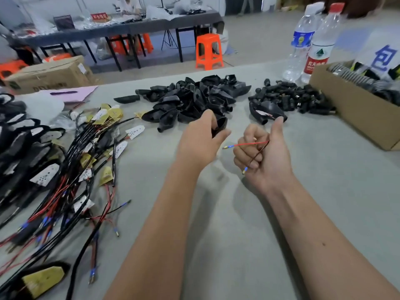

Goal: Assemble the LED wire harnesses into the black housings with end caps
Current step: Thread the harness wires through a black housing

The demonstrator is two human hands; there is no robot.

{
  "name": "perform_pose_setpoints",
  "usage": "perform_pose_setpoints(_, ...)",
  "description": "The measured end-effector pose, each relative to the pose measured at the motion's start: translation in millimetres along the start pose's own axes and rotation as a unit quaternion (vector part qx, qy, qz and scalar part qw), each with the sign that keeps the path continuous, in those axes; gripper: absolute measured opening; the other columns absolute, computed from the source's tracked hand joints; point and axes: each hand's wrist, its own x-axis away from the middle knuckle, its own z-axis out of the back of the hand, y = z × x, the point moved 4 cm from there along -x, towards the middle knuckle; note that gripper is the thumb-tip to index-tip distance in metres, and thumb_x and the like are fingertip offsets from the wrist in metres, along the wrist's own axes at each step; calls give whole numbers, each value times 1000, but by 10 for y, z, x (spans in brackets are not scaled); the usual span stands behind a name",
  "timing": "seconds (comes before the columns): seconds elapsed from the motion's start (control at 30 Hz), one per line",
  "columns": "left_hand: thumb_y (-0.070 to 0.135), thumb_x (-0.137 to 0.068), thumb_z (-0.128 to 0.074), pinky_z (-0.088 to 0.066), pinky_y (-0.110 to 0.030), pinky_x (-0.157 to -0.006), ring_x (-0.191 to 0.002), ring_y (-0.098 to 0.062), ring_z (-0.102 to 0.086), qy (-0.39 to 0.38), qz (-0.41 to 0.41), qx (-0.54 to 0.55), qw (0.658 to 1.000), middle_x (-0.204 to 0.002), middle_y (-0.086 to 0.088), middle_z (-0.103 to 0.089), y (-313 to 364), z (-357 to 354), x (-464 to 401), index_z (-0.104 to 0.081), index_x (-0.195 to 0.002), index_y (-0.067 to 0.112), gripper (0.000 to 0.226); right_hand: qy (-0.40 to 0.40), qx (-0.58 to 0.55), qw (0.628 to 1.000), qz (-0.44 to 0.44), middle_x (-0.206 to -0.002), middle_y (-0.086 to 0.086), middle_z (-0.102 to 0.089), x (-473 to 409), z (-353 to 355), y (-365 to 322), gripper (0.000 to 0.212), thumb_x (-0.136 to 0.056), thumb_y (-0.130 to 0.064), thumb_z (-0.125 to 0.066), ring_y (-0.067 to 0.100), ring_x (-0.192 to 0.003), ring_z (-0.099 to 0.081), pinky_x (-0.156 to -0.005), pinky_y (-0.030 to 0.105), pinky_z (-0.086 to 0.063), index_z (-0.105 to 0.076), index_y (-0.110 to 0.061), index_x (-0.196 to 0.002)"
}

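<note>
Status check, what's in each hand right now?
Left hand grips a black housing. Right hand holds red and black wires. Nothing between them.

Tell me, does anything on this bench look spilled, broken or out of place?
Nothing looks damaged or spilled. The black housings and end caps lie in loose heaps, and the wire harnesses sprawl in a tangle at the left. The left hand holds one housing; the right hand grips red and black wires.

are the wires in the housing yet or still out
Out: the red and black wires lie across the right hand; the left hand grips the housing apart.
</note>
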Motion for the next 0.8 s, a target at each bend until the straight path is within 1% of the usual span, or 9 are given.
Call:
perform_pose_setpoints(0.07,43,-90,-73,-38,-36,-64,-68,-16,-48,53,10,-6,999,-71,10,-52,-150,190,301,-49,-92,17,35,45,60,997,1,-43,2,-35,-12,-20,98,81,-101,-72,-20,12,-34,-29,-36,17,-21,-61,-12,-64)
perform_pose_setpoints(0.13,38,-88,-78,-43,-36,-68,-74,-20,-54,71,47,8,996,-75,12,-56,-289,282,564,-55,-96,17,32,55,111,992,6,-50,7,-52,-2,-66,179,76,-100,-68,-30,14,-40,-43,-35,18,-27,-69,-13,-64)
perform_pose_setpoints(0.2,29,-82,-83,-48,-32,-75,-83,-19,-60,73,103,39,991,-84,9,-64,-421,315,731,-62,-100,18,29,41,156,987,7,-61,9,-64,18,-89,242,56,-95,-57,-51,13,-49,-55,-40,18,-36,-75,-14,-68)
perform_pose_setpoints(0.3,18,-80,-83,-52,-29,-88,-95,-17,-66,72,131,92,985,-98,2,-70,-494,359,844,-70,-105,19,28,8,200,980,-1,-75,7,-72,50,-99,317,18,-82,-25,-74,9,-61,-64,-51,14,-48,-74,-8,-84)
perform_pose_setpoints(0.37,16,-80,-83,-50,-27,-93,-102,-19,-65,61,113,81,988,-107,-4,-69,-485,376,887,-73,-109,20,31,5,199,980,-8,-78,8,-76,61,-99,350,14,-76,-13,-77,10,-68,-72,-60,13,-53,-72,-5,-87)
perform_pose_setpoints(0.47,9,-76,-86,-51,-28,-96,-102,-17,-65,57,75,82,992,-109,-2,-66,-461,395,930,-76,-112,22,39,10,183,983,-6,-83,12,-76,70,-115,368,11,-76,-3,-76,20,-79,-77,-69,17,-58,-71,-2,-86)
perform_pose_setpoints(0.63,-4,-65,-89,-55,-14,-80,-89,-2,-69,80,86,161,980,-108,8,-66,-473,424,866,-62,-129,25,75,79,223,971,44,-83,24,-73,73,-111,375,12,-85,12,-74,31,-74,-78,-69,25,-61,-66,3,-88)
perform_pose_setpoints(0.7,-4,-64,-89,-54,-15,-80,-88,0,-69,83,80,165,979,-104,11,-68,-445,386,851,-64,-119,25,67,100,234,965,66,-82,26,-70,81,-119,376,13,-85,11,-76,35,-75,-77,-70,27,-62,-66,5,-89)
perform_pose_setpoints(0.8,1,-62,-91,-54,-18,-79,-89,-10,-69,74,77,154,982,-101,5,-72,-400,299,845,-65,-107,23,57,120,252,956,88,-76,19,-74,85,-108,372,12,-84,10,-77,34,-77,-78,-70,28,-63,-67,4,-87)
